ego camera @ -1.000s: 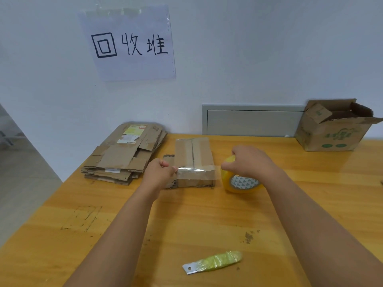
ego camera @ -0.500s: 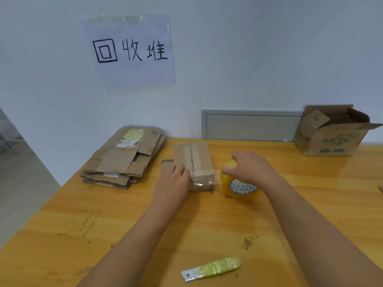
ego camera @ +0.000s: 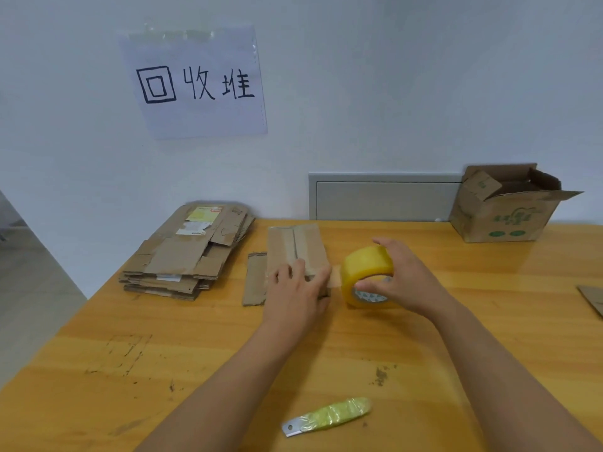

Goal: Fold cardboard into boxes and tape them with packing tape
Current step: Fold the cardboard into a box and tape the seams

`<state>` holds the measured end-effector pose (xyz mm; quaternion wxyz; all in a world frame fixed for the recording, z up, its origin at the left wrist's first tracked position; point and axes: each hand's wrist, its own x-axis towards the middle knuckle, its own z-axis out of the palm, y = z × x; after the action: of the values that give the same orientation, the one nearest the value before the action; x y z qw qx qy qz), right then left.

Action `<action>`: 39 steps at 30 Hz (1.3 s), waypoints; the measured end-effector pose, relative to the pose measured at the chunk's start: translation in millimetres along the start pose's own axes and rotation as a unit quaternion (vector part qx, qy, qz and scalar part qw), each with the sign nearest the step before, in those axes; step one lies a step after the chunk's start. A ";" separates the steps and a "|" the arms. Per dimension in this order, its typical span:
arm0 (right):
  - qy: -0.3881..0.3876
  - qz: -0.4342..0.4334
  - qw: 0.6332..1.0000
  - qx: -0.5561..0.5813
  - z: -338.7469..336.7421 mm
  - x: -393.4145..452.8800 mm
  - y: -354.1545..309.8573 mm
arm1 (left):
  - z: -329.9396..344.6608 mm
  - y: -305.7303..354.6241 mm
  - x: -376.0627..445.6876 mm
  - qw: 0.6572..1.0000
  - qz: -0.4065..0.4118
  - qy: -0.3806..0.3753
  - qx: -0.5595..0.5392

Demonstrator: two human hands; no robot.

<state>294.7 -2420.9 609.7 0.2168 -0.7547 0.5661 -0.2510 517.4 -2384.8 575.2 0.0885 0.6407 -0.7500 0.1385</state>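
Two hands: box (ego camera: 295, 247) under left grip (ego camera: 298, 290).

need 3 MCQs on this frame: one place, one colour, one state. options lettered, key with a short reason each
1. Where does the cutter lie?
A. near table edge
B. on the flat stack
C. in the open box

2. What colour is the tape roll?
A. blue
B. yellow
C. black

3. What is the left hand doing?
A. holding the cutter
B. hanging idle
C. pressing on the small box

Key: A, it lies alone at the near edge; B, yellow roll in the right hand; C, flat fingers rest on the box's near end.
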 end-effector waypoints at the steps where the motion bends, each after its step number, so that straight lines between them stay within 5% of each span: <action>1: 0.014 -0.005 1.000 0.014 2.4 -3.3 6.8 | 1.3 3.5 1.1 1.000 -0.006 0.013 -0.005; 7: 0.125 0.069 0.985 0.094 25.1 -12.5 26.3 | 19.9 17.4 9.5 0.995 -0.064 0.081 -0.008; 11: 0.131 0.162 0.956 0.209 39.8 -19.9 29.7 | 19.9 12.6 11.7 0.985 -0.106 0.134 -0.038; 19: 0.145 0.156 0.954 0.209 36.3 -30.2 21.4 | 12.9 11.0 -1.2 0.989 -0.109 0.097 -0.035; 29: 0.124 0.115 0.980 0.100 33.1 -59.3 29.7 | 13.5 20.8 -28.9 0.981 -0.060 0.183 0.009; 39: 0.072 0.143 0.983 0.095 23.3 -51.4 31.6 | 17.6 5.1 -30.3 0.985 -0.021 0.172 -0.007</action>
<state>273.7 -2378.7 565.3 0.2801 -0.6222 0.6555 -0.3236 518.1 -2361.4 548.7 0.2233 0.6228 -0.7107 0.2391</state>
